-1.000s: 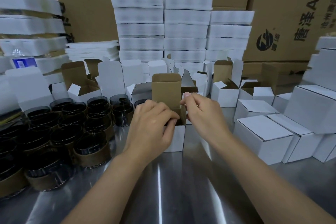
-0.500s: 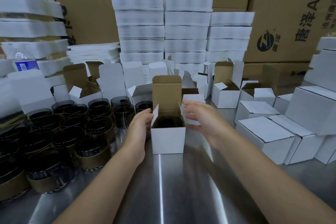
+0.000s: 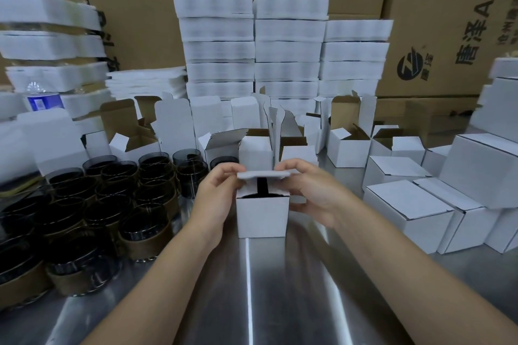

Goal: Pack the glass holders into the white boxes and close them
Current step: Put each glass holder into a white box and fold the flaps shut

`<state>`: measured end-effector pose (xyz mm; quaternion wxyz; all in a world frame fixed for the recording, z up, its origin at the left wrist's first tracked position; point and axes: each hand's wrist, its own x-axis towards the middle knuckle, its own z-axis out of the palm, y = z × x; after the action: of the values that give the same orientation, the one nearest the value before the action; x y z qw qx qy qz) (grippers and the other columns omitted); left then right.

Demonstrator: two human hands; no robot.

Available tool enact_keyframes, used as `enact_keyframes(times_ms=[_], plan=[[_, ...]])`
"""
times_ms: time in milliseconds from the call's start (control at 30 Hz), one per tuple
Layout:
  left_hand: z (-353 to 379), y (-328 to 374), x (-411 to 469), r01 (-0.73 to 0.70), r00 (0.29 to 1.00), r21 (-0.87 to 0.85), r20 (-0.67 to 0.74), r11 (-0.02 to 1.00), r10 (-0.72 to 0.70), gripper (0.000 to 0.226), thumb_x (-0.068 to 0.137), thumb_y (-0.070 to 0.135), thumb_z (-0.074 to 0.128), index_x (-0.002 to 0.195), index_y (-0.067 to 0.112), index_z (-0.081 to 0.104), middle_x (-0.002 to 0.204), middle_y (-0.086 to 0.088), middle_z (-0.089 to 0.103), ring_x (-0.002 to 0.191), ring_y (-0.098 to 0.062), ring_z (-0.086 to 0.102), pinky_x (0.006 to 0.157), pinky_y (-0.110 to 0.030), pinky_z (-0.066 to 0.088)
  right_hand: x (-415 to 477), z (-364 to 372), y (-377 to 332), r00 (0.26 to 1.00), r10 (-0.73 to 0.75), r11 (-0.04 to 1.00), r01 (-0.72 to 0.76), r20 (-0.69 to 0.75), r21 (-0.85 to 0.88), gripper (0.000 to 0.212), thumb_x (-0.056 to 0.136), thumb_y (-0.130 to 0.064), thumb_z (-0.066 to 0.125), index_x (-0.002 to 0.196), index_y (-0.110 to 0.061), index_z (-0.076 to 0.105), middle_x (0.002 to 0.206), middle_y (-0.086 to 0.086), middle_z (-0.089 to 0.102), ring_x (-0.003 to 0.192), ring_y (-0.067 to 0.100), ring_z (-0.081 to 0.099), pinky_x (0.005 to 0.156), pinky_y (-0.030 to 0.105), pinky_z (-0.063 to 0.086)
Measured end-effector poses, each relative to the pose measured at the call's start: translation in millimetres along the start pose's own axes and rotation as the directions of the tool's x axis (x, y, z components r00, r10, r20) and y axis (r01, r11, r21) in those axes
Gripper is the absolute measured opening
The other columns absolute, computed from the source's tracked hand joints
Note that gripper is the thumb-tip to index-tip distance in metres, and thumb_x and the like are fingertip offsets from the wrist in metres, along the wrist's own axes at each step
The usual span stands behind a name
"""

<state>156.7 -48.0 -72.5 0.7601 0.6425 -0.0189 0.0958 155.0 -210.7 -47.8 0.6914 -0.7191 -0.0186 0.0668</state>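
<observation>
While a person is closing one small white box at the middle of a shiny metal worktop, the head camera is looking down over both forearms. Each hand is pinching one end of the box's lid flap: the left hand is holding its left end, and the right hand its right end, with lower fingers resting against the box's right wall. The flap is hovering nearly level just above the open mouth, not yet tucked in. A dark rim is showing inside the mouth, which is probably the glass holder already sitting in the box.

Left of the box, many loose dark glass holders are crowding together. Right of it, closed boxes are sitting in rows. Behind it, open empty boxes are standing before stacks of white foam.

Several risks are looming. The flap's tuck edge may be catching on the front wall or on the glass rim, creasing the card. Whether the side flaps are folded in cannot be told; if not, the lid may be jamming on them. Uneven pressing may be sliding the box on the slick worktop toward the loose glass holders.
</observation>
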Motion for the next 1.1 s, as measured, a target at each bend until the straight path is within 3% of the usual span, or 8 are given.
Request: enact_keyframes(times_ms=[67,133,233,333,500,600,800,1100], plan=[[1.0,-2.8,0.2,0.003,1.0,0.007,-0.006,1.0,-0.003,0.037,0.091,0.004,0.05,0.067,0.025,0.069,0.101,0.004,0.07,0.099,-0.027,0.062,0.089,-0.042,0.049,0.1,0.0,-1.7,1.0,0.002,1.0,-0.002,0.002,-0.031,0.02,0.088,-0.005,0.057,0.085,-0.023,0.066,0.089,-0.002,0.068,0.082,0.013,0.06,0.078,0.033,0.048],[1.1,-4.4,0.3,0.006,1.0,-0.018,-0.015,1.0,-0.006,0.04,0.085,0.002,0.044,0.063,0.023,0.069,0.09,0.004,0.072,0.091,-0.024,0.063,0.077,-0.036,0.05,-0.5,-1.4,-3.5,1.0,0.007,0.999,-0.007,0.007,-0.035,0.024,0.088,-0.002,0.054,0.083,-0.021,0.069,0.087,-0.002,0.068,0.082,0.013,0.06,0.076,0.032,0.049],[1.4,-4.3,-1.3,0.012,1.0,-0.073,-0.004,0.997,-0.012,0.023,0.066,0.014,0.047,0.057,0.019,0.067,0.088,-0.002,0.071,0.086,-0.023,0.062,0.077,-0.033,0.045,-0.3,-3.4,-6.2,0.999,0.023,0.997,-0.025,-0.027,-0.073,0.03,0.085,-0.001,0.052,0.077,-0.019,0.074,0.101,0.002,0.069,0.096,0.019,0.062,0.084,0.034,0.053],[2.7,-3.9,-4.3,-0.038,0.999,0.016,0.025,0.999,0.037,0.017,0.072,0.015,0.054,0.058,0.021,0.061,0.091,-0.007,0.062,0.085,-0.022,0.053,0.077,-0.033,0.036,0.9,-3.7,-8.2,0.995,0.008,0.965,-0.032,-0.095,-0.259,0.014,0.082,-0.022,0.063,0.077,-0.025,0.075,0.107,-0.003,0.063,0.102,0.018,0.059,0.093,0.036,0.051],[0.6,-6.4,-0.5,-0.167,0.983,0.082,0.092,0.983,0.16,0.053,0.083,-0.01,0.044,0.053,0.027,0.068,0.119,0.006,0.058,0.108,-0.012,0.054,0.086,-0.024,0.04,-2.6,-10.0,-3.9,0.968,-0.23,0.807,0.246,0.098,-0.538,0.012,0.078,-0.041,0.07,0.087,-0.034,0.071,0.118,-0.027,0.052,0.11,-0.007,0.048,0.088,0.016,0.037],[0.5,-1.8,-1.1,-0.26,0.959,0.119,0.152,0.958,0.241,0.054,0.082,-0.013,0.043,0.059,0.026,0.073,0.118,0.017,0.059,0.105,0.005,0.056,0.074,-0.008,0.044,-3.9,-11.5,-1.5,0.93,-0.291,0.733,0.368,0.225,-0.572,0.014,0.081,-0.041,0.069,0.095,-0.042,0.07,0.136,-0.023,0.044,0.124,-0.006,0.04,0.106,0.027,0.031],[1.3,-3.5,-3.5,-0.31,0.94,0.175,0.202,0.935,0.274,0.039,0.088,-0.008,0.043,0.063,0.01,0.067,0.108,0.003,0.065,0.101,-0.001,0.057,0.075,-0.006,0.042,-8.2,-14.7,-6.8,0.908,-0.219,0.654,0.409,0.358,-0.637,0.037,0.068,-0.053,0.077,0.1,-0.058,0.06,0.134,-0.03,0.041,0.122,-0.013,0.037,0.105,0.023,0.029],[0.8,-5.4,-2.9,-0.27,0.951,0.132,0.193,0.954,0.242,0.029,0.089,-0.004,0.047,0.071,0.011,0.065,0.109,0.003,0.068,0.103,-0.004,0.059,0.081,-0.013,0.042,-6.0,-11.3,-2.3,0.893,-0.34,0.585,0.446,0.294,-0.678,0.043,0.067,-0.047,0.08,0.106,-0.048,0.062,0.123,-0.028,0.053,0.115,-0.008,0.046,0.099,0.024,0.04]])
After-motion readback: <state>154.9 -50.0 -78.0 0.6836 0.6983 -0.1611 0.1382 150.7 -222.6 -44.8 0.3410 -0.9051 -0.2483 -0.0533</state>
